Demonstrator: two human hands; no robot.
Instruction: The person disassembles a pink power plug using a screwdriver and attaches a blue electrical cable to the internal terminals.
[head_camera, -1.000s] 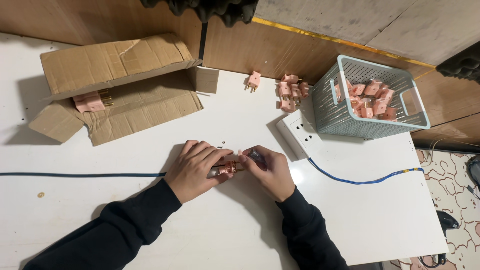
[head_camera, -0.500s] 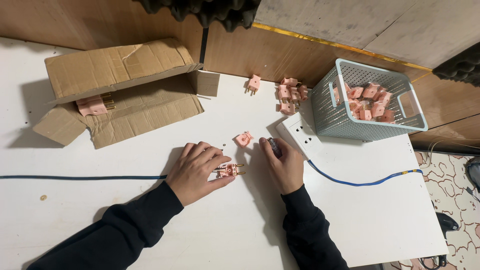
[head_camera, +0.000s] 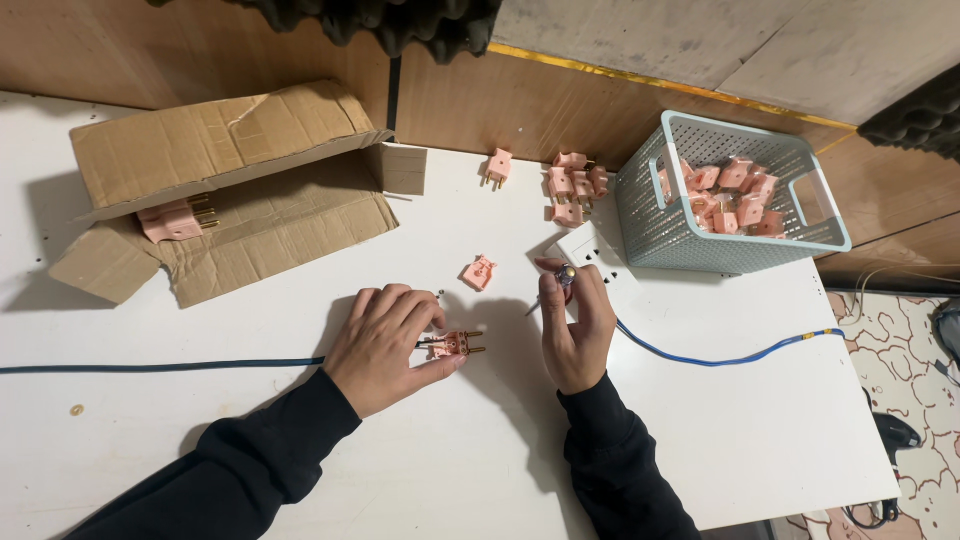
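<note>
Left hand (head_camera: 385, 345) pins an opened pink plug (head_camera: 452, 345) to the white surface (head_camera: 480, 470); right hand (head_camera: 575, 325) grips a small screwdriver (head_camera: 553, 285). The loose cover (head_camera: 478, 272) beyond could be knocked aside; a slipping tip might nick fingers. Basket (head_camera: 640, 215) stands farther.

The tabletop (head_camera: 300, 470) is smooth, matt white. The plug (head_camera: 452, 345) under the left hand (head_camera: 385, 345) is matt pink plastic with shiny brass-coloured metal pins. The box (head_camera: 220, 190) is rough brown corrugated cardboard — creased and dull. The basket (head_camera: 735, 215) is pale perforated plastic with a slight sheen. The cable (head_camera: 720, 357) has a smooth blue sheath, and the sleeves (head_camera: 250, 460) are soft black cloth.
</note>
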